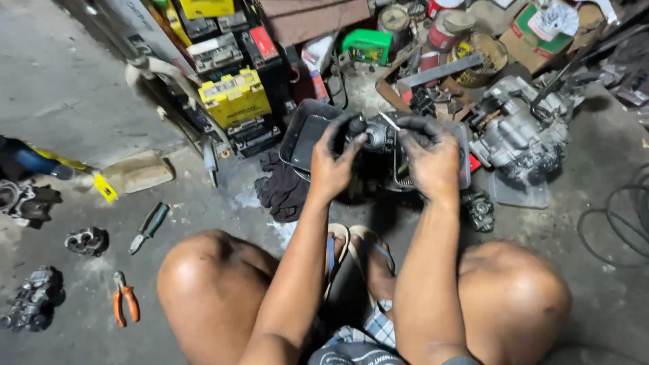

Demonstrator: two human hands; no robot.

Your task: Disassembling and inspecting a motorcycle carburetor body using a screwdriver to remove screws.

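Bare knees and sandalled feet (355,253) of the squatting person fill the bottom of the view; forearms reach forward over the concrete floor (81,101); left hand (332,165) wraps around the left side of a small dark greasy metal engine part with a round silvery end (372,135), fingers curled over its top; right hand (431,159) grips the same part from the right, fingertips blackened with grease, a thin pale metal rod (390,122) pinched at the fingertips and resting against the part; part is grimy, mostly black, shiny only at the round end, held above a shallow grey metal tray (301,135) straight ahead of the knees; dark crumpled rag (282,189) lies just left of the tray; larger grey engine casing (520,132) sits to the right, apart from the hands; yellow and black batteries (233,98) stacked behind left; orange-handled pliers (125,301) and a green-handled screwdriver (150,226) lie on the floor well to the left.
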